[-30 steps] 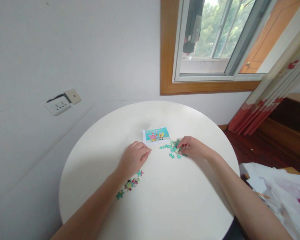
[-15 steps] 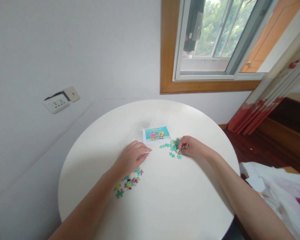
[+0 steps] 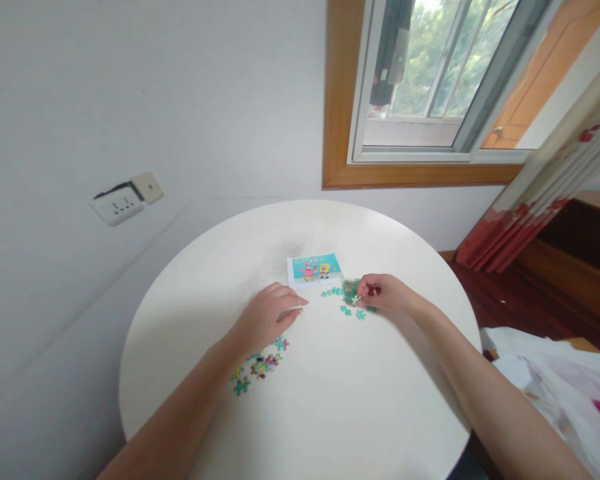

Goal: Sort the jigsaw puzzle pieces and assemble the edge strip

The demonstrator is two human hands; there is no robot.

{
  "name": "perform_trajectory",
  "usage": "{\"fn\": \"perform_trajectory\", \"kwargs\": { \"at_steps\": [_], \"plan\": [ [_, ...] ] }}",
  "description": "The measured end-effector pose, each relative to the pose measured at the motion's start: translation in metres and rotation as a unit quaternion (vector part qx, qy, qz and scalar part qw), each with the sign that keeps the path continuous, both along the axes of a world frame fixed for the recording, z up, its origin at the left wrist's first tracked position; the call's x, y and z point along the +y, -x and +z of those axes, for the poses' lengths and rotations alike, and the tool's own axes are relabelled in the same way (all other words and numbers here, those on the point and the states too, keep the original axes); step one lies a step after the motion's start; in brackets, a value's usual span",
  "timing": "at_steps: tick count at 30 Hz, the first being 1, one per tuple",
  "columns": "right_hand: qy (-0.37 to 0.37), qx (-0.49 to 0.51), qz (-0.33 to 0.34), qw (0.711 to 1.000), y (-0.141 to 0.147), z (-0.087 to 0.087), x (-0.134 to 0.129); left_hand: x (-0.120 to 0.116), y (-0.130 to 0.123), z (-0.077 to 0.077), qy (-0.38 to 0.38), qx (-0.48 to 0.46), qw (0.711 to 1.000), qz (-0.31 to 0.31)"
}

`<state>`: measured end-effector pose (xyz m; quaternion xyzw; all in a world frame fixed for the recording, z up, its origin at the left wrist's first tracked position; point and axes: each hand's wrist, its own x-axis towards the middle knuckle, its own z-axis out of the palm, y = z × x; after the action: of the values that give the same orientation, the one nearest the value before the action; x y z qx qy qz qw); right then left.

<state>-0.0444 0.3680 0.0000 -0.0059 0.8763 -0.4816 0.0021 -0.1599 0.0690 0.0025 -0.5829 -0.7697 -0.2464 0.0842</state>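
Note:
My right hand [image 3: 380, 292] pinches a pale green jigsaw piece [image 3: 357, 301] between thumb and fingertips. Beneath and beside it lies a heap of teal jigsaw pieces [image 3: 349, 289], partly covered by the fingers. My left hand [image 3: 270, 313] rests on the table with thumb and forefinger apart and nothing visible between them. Just beyond its fingertips is a flat box [image 3: 316, 269] with a cartoon picture on a teal ground. Nearer to me, a second pile of multicoloured pieces [image 3: 265, 364] is partly hidden by the left wrist.
Everything lies on a round white table [image 3: 330, 400] that stands close to the wall. A wall socket [image 3: 117, 205] is at the left and a wood-framed window [image 3: 420, 100] at the back. White plastic bags [image 3: 540, 380] are beside the table, at the right.
My right hand has lifted slightly, and the pale green piece now shows between its fingers. My left thumb and forefinger are a little wider apart. The whole view has shifted slightly.

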Motion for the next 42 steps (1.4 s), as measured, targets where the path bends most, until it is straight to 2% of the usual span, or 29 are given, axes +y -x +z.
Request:
{"fn": "perform_trajectory", "kwargs": {
  "at_steps": [10,17,21,32,42],
  "plan": [
    [0.146,-0.023,-0.022,0.989,0.003,-0.005,-0.037,0.004,-0.010,0.004,0.003,-0.027,0.999,-0.020],
    [0.177,-0.026,-0.042,0.983,0.005,-0.008,-0.046,0.008,-0.016,0.004,0.012,-0.043,0.999,-0.031],
    [0.160,-0.020,-0.041,0.986,0.003,-0.009,-0.046,0.007,-0.016,0.008,0.007,-0.037,0.999,-0.030],
    [0.021,0.020,-0.042,0.999,0.000,-0.008,-0.051,0.002,-0.012,0.008,0.018,-0.033,0.999,-0.014],
    [-0.032,-0.002,-0.081,0.996,0.002,-0.001,-0.005,0.002,-0.013,0.013,0.008,-0.026,0.999,-0.016]
  ]
}}
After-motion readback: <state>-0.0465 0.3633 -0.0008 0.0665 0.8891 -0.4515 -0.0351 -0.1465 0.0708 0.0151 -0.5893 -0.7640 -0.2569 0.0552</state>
